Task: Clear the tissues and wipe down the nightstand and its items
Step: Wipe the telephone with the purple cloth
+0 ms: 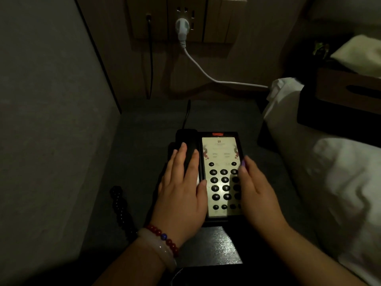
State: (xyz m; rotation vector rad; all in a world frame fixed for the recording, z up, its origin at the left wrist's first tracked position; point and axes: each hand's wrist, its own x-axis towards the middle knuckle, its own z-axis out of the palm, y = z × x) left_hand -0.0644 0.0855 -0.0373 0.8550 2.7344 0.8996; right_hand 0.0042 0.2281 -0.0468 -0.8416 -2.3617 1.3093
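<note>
A black desk telephone (221, 153) with a pale keypad panel and round dark buttons lies on the dark nightstand top (140, 139). My left hand (181, 188) lies flat over the handset on the phone's left side, its thumb touching the keypad. Against the phone's right edge is my right hand (257, 193), with its fingers covering the rightmost buttons. Both hands hold the phone between them. No cloth shows in either hand. A brown tissue box (348, 89) sits on the bed at the right, with something pale and soft (358, 54) behind it.
A string of black beads (121, 205) lies left of the phone. In front of the phone is a glossy dark slab (214, 246). A white plug (182, 27) and its cable run from the wall sockets toward the white bedding (340, 182). A grey wall closes the left side.
</note>
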